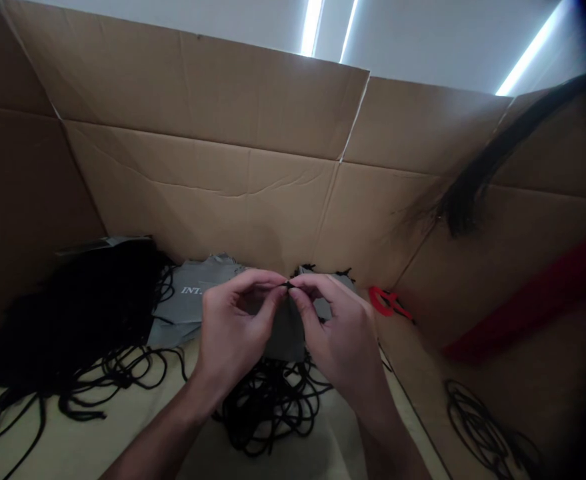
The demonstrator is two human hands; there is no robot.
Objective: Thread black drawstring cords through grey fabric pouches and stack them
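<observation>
"Fingers (271, 312) first. What are they doing?"

"Pinching. From far away, I've got the left hand (235, 327) and the right hand (343, 340) tip to tip. Thumbs and pointing fingers squeeze a small black bit of cord (289, 285)."

"Where is it?"

"In the middle, between the hands. A dark grey piece (285, 340) shows on the near side of it. I can't tell if they're joined."

"How would it feel?"

"Light, soft and bendy, I think, and hard to break. It's so tiny it may slip, so I'd hold it close to each end, just with fingertips."

"What else do you see?"

"Loopy black cords (267, 410) on the near side, grey sheets with white letters (180, 293) on the left, and red handles (383, 301) on the right."
</observation>
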